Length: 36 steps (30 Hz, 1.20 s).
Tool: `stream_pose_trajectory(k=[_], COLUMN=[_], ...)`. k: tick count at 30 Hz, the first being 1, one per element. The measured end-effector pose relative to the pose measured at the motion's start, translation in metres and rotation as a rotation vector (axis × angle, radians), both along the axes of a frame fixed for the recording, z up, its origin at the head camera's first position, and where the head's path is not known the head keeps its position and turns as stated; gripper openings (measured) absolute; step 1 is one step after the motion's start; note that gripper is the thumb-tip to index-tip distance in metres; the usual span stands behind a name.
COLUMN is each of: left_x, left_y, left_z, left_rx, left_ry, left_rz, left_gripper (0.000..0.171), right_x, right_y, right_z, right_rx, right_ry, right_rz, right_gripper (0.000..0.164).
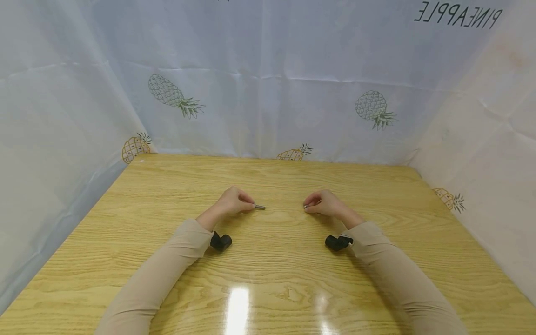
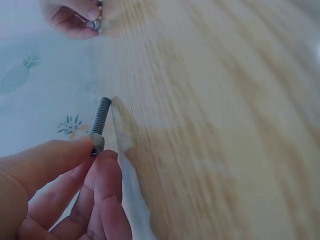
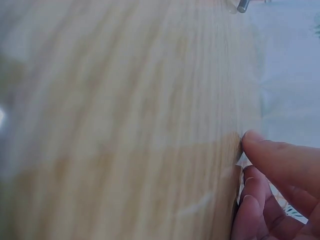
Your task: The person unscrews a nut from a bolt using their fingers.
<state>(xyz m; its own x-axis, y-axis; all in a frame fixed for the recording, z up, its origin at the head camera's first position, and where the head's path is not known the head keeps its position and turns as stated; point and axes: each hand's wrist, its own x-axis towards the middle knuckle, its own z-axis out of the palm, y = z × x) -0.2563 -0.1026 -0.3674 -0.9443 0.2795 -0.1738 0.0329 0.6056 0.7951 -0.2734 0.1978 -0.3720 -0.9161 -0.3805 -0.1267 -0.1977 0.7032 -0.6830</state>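
My left hand (image 1: pixel 232 201) pinches a silver bolt (image 1: pixel 260 207) by its head, between thumb and fingertips. In the left wrist view the threaded shank of the bolt (image 2: pixel 101 116) points up and away from the fingers. Across a gap to the right, my right hand (image 1: pixel 325 204) pinches a small shiny metal piece (image 1: pixel 306 206), which looks like a nut. The left wrist view shows that piece (image 2: pixel 96 23) at the fingertips too. Seen from the right wrist, the fingers hide most of it, while the bolt's end (image 3: pixel 243 6) shows at the top edge.
Both hands are over a wood-grain table (image 1: pixel 276 274) with a glossy surface. A white cloth (image 1: pixel 259 111) with pineapple prints hangs behind it and along both sides. Black wrist mounts (image 1: pixel 220 242) stick out at both sleeve cuffs.
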Motion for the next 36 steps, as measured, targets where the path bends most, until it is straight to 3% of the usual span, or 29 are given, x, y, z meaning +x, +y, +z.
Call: stream_pose_trajectory(k=[12,18,31,36], left_x=[0.001,0.002,0.002,0.004], left_y=[0.001,0.001,-0.001,-0.003], left_z=[0.0,0.001,0.002,0.007], left_rx=[-0.045,-0.061,-0.025,-0.024], left_ry=[0.016,0.026,0.004,0.014], left_rz=[-0.008,-0.017,-0.007,-0.005], left_gripper=[0.021,0.021,0.028,0.03], right_x=[0.001,0.001,0.002,0.003], right_y=[-0.001,0.0,-0.001,0.0], right_z=[0.0,0.002,0.011,0.014], right_rx=[0.032,-0.005,-0.027,-0.052], right_ry=[-0.002,-0.001,-0.041,-0.039], right_rz=[-0.022,-0.027,-0.072,-0.08], right_gripper=[0.024,0.025,0.027,0.028])
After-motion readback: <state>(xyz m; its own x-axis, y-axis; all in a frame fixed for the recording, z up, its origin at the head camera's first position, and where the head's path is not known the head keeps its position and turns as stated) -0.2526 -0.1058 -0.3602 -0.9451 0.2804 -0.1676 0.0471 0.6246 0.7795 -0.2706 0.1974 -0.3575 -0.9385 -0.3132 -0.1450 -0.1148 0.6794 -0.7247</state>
